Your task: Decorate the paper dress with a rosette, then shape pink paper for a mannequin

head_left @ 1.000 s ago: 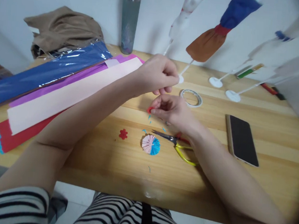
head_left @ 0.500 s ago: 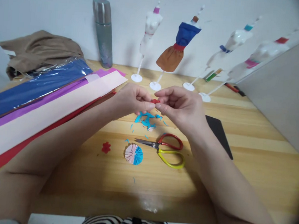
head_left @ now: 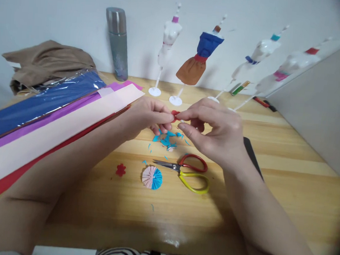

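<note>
Centre of frame, above the worktop point(head_left: 286, 184): both hands meet over a small red paper piece point(head_left: 175, 115). Left hand point(head_left: 149, 117) comes in from the lower left, its grip pressed together on the left side of the piece. Right hand point(head_left: 216, 133) comes in from the lower right, thumb and forefinger pinching the piece's right side, other fingers curled below. The piece is held in the air, clear of the wood.

Directly under the hands: blue paper scraps point(head_left: 165, 138) scattered on the worktop. Just below them, scissors point(head_left: 188, 171) with one red and one yellow handle, blades shut, pointing left. Left of the scissors, a pink-and-blue folded paper fan disc point(head_left: 152, 177); further left, a small red paper flower point(head_left: 120, 169), lying apart from the disc.

Left side of frame: long paper sheets point(head_left: 49, 129) stacked diagonally, blue, purple, pale pink, red. Upper left: brown cloth point(head_left: 48, 61). Upper centre, against the wall: metal flask point(head_left: 117, 42), upright. Right of it, four small white dress forms on stands; the second form point(head_left: 199, 59) wears a blue and brown dress. A dark phone point(head_left: 251, 155) lies partly hidden behind the right wrist.
</note>
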The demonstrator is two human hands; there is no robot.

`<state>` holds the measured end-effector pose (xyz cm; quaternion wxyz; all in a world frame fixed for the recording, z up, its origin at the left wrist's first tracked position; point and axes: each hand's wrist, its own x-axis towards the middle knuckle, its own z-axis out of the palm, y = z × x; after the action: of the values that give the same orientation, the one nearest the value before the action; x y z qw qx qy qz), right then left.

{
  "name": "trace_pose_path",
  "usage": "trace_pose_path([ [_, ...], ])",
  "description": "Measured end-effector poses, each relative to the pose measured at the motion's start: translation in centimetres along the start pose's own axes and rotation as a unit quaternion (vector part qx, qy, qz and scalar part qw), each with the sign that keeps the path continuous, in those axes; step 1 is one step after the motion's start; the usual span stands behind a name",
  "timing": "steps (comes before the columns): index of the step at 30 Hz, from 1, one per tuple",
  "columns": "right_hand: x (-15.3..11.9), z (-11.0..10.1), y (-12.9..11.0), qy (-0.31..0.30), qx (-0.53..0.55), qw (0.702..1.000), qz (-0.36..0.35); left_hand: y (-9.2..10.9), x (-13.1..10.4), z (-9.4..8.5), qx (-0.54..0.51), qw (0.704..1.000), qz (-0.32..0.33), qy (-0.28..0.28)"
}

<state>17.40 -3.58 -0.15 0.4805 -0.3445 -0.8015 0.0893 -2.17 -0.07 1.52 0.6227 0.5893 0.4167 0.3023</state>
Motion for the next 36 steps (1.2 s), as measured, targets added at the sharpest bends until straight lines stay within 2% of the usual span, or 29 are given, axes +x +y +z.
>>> trace_pose_path([
  [8, -0.1, 0.2, 0.8, -0.014, -0.032, 0.999, 0.024, -0.8, 0.4, -0.5, -0.013, 0.997, 0.067, -0.024],
  [10, 0.0, 0.3, 0.8, -0.012, -0.027, 0.999, 0.033, -0.8, 0.4, -0.4, 0.003, 0.997, 0.078, -0.014],
  [15, 0.1, 0.3, 0.9, -0.012, -0.007, 0.998, 0.067, -0.7, 0.3, 0.0, 0.056, 0.993, 0.099, 0.021],
  [20, 0.2, 0.3, 0.9, -0.019, 0.042, 0.993, 0.11, -0.9, 0.5, -0.1, 0.075, 0.992, 0.1, 0.011],
  [24, 0.3, 0.5, 1.0, -0.005, 0.078, 0.986, 0.147, -1.4, 0.8, -0.4, 0.087, 0.988, 0.131, -0.006],
  [30, 0.4, 0.5, 1.1, -0.022, 0.142, 0.967, 0.211, -2.0, 1.3, -0.4, 0.093, 0.982, 0.167, -0.007],
  [36, 0.5, 0.4, 1.1, -0.051, 0.215, 0.931, 0.29, -2.5, 1.5, -0.5, 0.107, 0.977, 0.184, -0.013],
])
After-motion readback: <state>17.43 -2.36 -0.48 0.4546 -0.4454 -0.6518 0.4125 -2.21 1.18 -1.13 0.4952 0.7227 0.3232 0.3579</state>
